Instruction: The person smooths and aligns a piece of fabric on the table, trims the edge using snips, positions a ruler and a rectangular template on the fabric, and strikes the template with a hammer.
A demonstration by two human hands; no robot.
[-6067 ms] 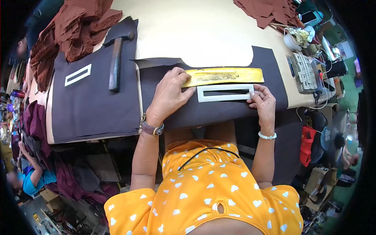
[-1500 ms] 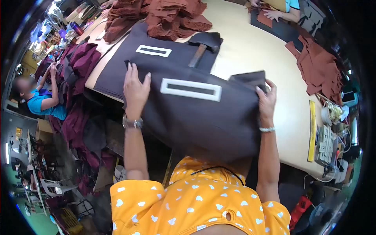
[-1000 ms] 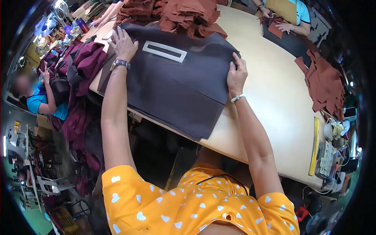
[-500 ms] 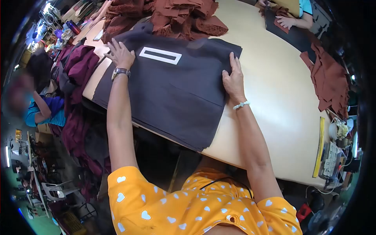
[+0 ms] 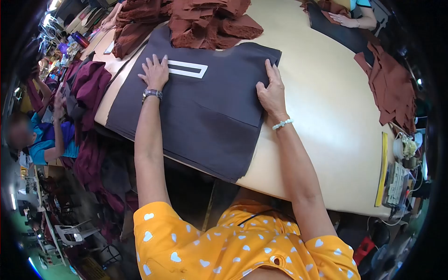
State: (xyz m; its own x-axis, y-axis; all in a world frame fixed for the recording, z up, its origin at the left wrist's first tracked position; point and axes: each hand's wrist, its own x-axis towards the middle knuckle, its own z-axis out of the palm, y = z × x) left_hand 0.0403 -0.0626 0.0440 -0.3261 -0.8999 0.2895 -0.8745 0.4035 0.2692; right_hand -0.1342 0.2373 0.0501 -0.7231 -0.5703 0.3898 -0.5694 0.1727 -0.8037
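Note:
Dark cloth panels [image 5: 205, 121] lie in a flat stack on the pale table [image 5: 317, 112]. My left hand [image 5: 155, 73] rests on the top panel with its fingers spread, covering the left end of a white rectangular frame [image 5: 186, 73]. At the stack's right edge lies my right hand [image 5: 272, 91], palm side down, its fingers stretched upward and the thumb apart. Neither hand grips anything that I can see.
Reddish-brown cloth [image 5: 200, 25] is heaped behind the stack. Brown pieces [image 5: 389, 88], a yellow strip [image 5: 381, 169] and a grey rack [image 5: 396, 184] lie right. Maroon cloth [image 5: 91, 88] hangs left, beside a person in blue. A co-worker's hand [image 5: 344, 20] is at the back.
The dark panel that I held up across the table now lies flat on the stack. My left hand has moved inward onto the white frame's end. The hammer is no longer visible.

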